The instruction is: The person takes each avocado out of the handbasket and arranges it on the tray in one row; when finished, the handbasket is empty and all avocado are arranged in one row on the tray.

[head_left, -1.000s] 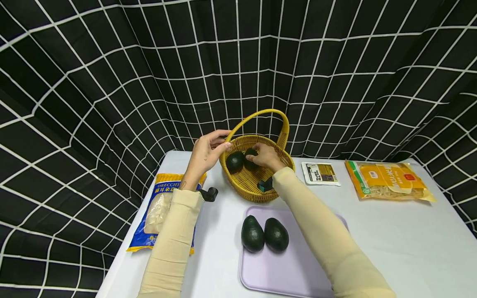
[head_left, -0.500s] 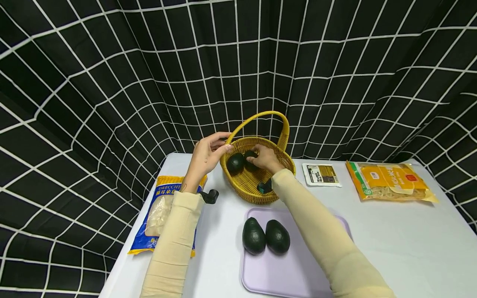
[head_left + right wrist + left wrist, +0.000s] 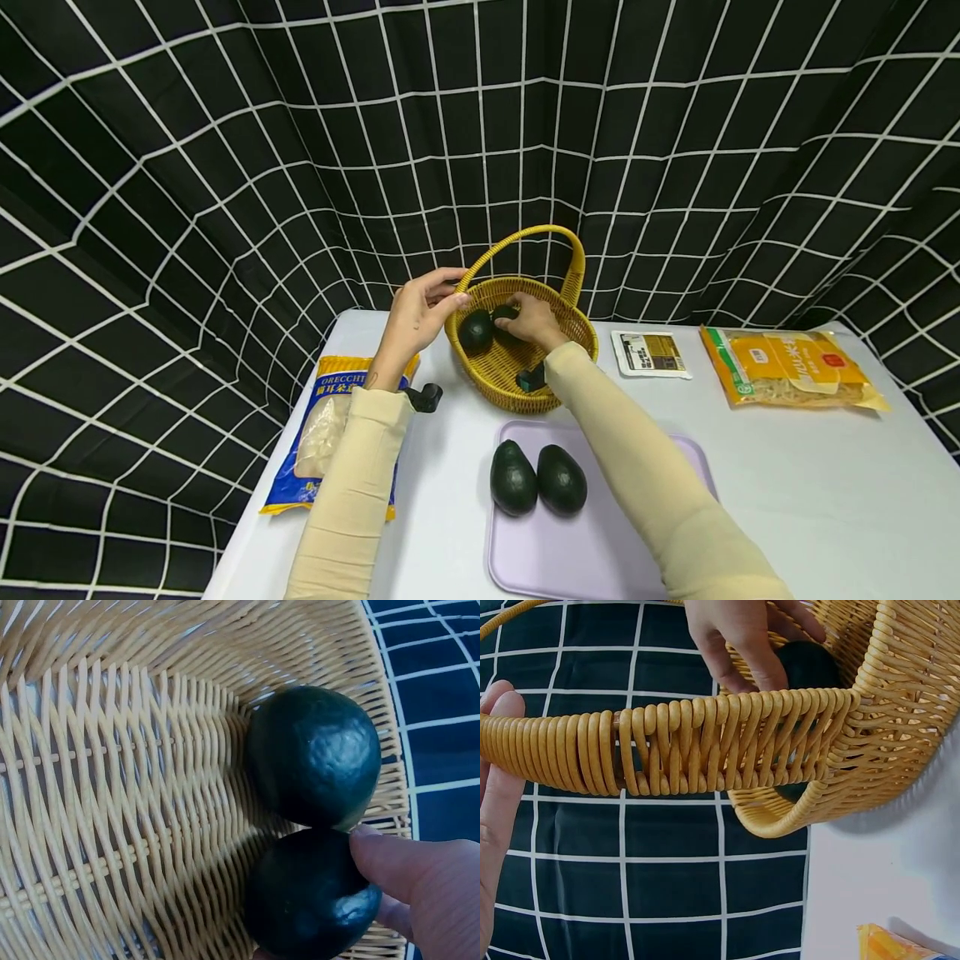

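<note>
A yellow wicker basket (image 3: 510,387) stands at the back of the white table, its arched handle (image 3: 667,742) raised. At the handle's left side my left hand (image 3: 420,315) holds it between thumb and fingers. Inside the basket lie two dark green avocados. My right hand (image 3: 536,321) reaches in and grips the right one (image 3: 311,896), partly hiding it in the head view. Touching it is the other avocado (image 3: 476,332). Two more avocados, a left one (image 3: 513,479) and a right one (image 3: 562,481), lie side by side on a lilac tray (image 3: 577,558) in front.
A blue and yellow pasta bag (image 3: 322,433) lies on the left, partly under the left forearm. Right of the basket are a small white and brown packet (image 3: 651,355) and an orange food bag (image 3: 791,367). A black gridded cloth (image 3: 510,125) hangs behind the table.
</note>
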Available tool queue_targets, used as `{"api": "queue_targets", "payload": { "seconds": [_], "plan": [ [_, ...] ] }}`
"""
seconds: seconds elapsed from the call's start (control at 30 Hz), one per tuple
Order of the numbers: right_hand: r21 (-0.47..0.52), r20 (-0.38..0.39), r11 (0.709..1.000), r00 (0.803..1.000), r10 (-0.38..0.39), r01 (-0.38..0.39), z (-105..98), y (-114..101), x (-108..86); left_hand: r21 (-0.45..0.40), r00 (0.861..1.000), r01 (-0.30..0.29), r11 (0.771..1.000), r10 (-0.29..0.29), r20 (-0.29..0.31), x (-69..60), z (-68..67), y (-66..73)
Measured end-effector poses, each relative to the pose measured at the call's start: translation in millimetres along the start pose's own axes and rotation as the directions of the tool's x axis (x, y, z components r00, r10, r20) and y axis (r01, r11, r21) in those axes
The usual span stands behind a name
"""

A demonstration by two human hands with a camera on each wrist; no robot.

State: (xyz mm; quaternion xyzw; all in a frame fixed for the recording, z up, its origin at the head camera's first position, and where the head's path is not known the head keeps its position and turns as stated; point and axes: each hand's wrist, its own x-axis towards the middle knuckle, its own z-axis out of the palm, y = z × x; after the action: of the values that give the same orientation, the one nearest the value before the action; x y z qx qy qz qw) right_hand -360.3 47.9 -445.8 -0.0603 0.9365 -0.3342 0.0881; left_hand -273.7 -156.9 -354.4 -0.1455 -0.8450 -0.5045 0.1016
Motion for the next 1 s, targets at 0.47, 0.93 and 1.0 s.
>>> {"api": "queue_targets", "payload": {
  "seconds": [0.47, 0.93, 1.0],
  "plan": [
    [-0.032, -0.023, 0.999, 1.0, 0.009, -0.01, 4.2, -3.7, 0.7, -0.01, 1.0, -0.012, 1.0, 0.012, 0.005, -1.0, -1.1, -0.8],
    [-0.027, -0.001, 0.999, 0.999, 0.032, -0.032, 5.8, -2.4, 1.8, -0.016, 1.0, -0.008, 1.0, 0.008, 0.01, -0.6, -1.0, -0.5],
    [-0.022, 0.004, 0.999, 1.0, 0.031, -0.031, 5.7, -1.9, 1.3, -0.015, 1.0, -0.005, 1.0, 0.006, 0.011, -0.7, -0.9, -0.7]
  ]
}}
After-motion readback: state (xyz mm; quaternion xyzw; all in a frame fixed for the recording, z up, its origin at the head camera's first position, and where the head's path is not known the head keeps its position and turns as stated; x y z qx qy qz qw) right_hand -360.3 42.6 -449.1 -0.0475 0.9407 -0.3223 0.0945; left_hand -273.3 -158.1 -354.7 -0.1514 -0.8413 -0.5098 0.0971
